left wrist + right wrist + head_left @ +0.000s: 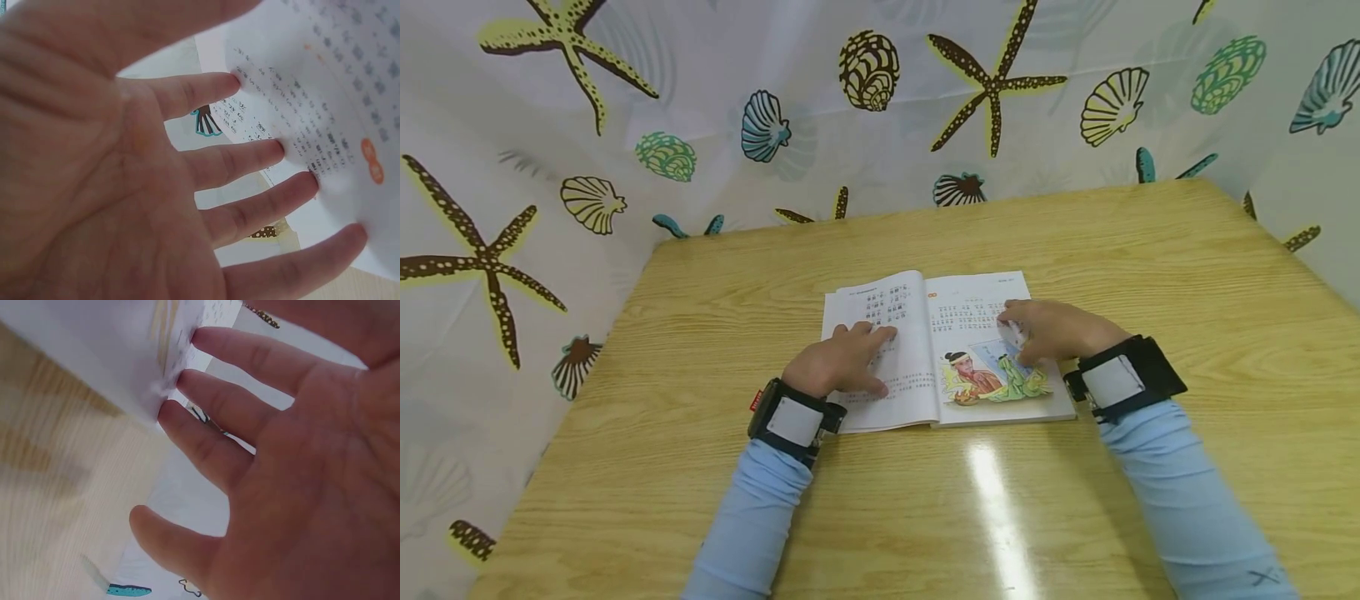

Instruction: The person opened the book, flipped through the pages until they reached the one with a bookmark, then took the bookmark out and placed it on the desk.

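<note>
An open book (pixel 955 287) lies on the wooden table, its left page full of printed text and its right page bearing text above a colored picture (pixel 996 375) of figures. My left hand (pixel 844 360) rests on the left page with spread fingers; in the left wrist view its fingertips (pixel 303 181) touch the paper. Over the right page's outer side is my right hand (pixel 1052 327). In the right wrist view three of its fingertips (pixel 167 412) meet the page near the edge, while the little finger (pixel 169 540) sticks out past it. Neither hand grips anything.
The wooden table (pixel 737 308) extends around the book on all sides. Behind and beside it hangs a white cloth (pixel 700 75) printed with shells and starfish. Both wrists wear black straps (pixel 1126 379), with light blue sleeves (pixel 748 517) below.
</note>
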The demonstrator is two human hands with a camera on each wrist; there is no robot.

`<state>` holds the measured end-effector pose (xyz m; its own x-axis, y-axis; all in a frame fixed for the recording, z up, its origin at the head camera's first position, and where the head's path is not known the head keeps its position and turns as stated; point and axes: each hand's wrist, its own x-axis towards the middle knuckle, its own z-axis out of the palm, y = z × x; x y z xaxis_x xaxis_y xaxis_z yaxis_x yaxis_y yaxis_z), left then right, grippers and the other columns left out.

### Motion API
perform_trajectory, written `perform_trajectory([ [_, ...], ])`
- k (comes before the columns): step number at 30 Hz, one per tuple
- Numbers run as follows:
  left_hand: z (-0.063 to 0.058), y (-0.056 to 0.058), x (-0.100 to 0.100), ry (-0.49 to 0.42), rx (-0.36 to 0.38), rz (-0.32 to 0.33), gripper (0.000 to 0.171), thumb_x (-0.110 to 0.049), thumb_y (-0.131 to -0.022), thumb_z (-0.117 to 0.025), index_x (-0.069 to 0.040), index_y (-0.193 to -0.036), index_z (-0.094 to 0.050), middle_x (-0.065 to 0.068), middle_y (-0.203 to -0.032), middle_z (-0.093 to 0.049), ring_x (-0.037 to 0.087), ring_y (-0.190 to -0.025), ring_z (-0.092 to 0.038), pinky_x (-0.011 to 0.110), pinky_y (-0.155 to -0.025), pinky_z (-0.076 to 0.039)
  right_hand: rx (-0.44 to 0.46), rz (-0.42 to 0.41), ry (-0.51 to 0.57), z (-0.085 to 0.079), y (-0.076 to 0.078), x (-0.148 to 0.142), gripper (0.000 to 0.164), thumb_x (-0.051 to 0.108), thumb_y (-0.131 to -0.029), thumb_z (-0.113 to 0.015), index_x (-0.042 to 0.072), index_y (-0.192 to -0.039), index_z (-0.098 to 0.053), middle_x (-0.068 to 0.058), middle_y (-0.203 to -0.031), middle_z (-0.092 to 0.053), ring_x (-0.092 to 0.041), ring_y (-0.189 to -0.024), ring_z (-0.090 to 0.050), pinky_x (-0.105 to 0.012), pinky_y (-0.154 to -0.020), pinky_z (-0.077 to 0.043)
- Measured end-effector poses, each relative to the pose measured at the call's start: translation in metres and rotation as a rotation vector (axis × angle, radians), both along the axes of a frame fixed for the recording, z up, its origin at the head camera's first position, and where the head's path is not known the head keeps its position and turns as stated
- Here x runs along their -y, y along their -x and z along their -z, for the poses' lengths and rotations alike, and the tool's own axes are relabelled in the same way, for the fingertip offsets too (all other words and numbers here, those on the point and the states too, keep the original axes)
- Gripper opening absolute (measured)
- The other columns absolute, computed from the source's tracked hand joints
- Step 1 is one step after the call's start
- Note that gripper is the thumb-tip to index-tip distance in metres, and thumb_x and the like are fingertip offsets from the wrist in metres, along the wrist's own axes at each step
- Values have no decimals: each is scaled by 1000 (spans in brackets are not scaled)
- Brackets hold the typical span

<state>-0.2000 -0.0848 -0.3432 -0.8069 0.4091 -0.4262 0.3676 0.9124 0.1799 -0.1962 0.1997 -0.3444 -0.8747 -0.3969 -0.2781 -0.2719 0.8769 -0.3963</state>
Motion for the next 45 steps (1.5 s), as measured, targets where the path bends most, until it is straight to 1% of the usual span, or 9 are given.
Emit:
perform_trajectory([
  [11,0,0,-1,16,-10,2,84,-34,-90,-78,-23,-160,-32,13,-163,-30,40,-141,-36,55,-103,-44,1,-4,-17,0,3,-5,66,4,-82,-80,-12,-139,-52,-35,-152,-36,-55,-139,-32,-63,-111,-30],
  [17,0,0,-2,18,-11,6,84,-34,-90,-79,-23,-160,-33,14,-162,-31,40,-140,-37,55,-103,-44,11,52,-42,-1,4,-9,73,10,-80,-81,-15,-140,-47,-40,-153,-27,-60,-139,-26,-67,-111,-27],
  [21,0,0,-2,18,-13,8,85,-34,-90,-79,-23,-160,-33,14,-162,-31,40,-140,-37,55,-104,-43,11,128,-115,-1,6,-12,67,22,-79,-83,-18,-126,-55,-45,-152,-23,-63,-135,-28,-67,-104,-36],
  [24,0,1,-2,16,-11,6,85,-34,-90,-79,-23,-160,-33,14,-162,-30,40,-141,-36,55,-104,-43,20,158,-156,-1,7,-13,59,27,-80,-83,-16,-113,-60,-41,-137,-45,-55,-118,-47,-56,-89,-48],
  [26,0,0,-2,13,-9,4,85,-34,-90,-79,-23,-160,-33,14,-163,-30,40,-141,-36,55,-105,-43,26,163,-164,-2,6,-12,58,27,-81,-83,-16,-111,-60,-35,-123,-53,-47,-105,-52,-50,-81,-49],
  [32,0,0,-2,11,-5,-2,85,-34,-90,-79,-23,-160,-33,13,-163,-30,40,-142,-35,55,-103,-44,-21,129,-200,-7,1,-7,44,27,-80,-82,-8,-97,-62,-41,-138,-45,-53,-116,-49,-60,-86,-48],
  [35,0,-1,-2,11,-6,0,84,-33,-90,-79,-23,-160,-33,13,-163,-30,40,-141,-36,55,-103,-44,-59,107,-235,-10,-2,-3,37,26,-79,-82,-3,-89,-62,-38,-130,-51,-50,-109,-53,-60,-82,-49],
  [37,0,-1,-3,9,-7,3,84,-33,-90,-79,-22,-160,-33,14,-163,-30,40,-141,-36,55,-103,-44,-73,104,-249,-11,-4,-1,35,25,-79,-81,-4,-90,-64,-36,-124,-53,-47,-105,-54,-61,-82,-49],
  [45,-1,-1,-3,5,-5,-4,85,-33,-90,-79,-22,-160,-33,14,-163,-30,40,-140,-37,55,-103,-44,-39,119,-281,-12,-7,5,49,23,-84,-78,-14,-114,-65,-47,-144,-34,-59,-130,-39,-69,-95,-43],
])
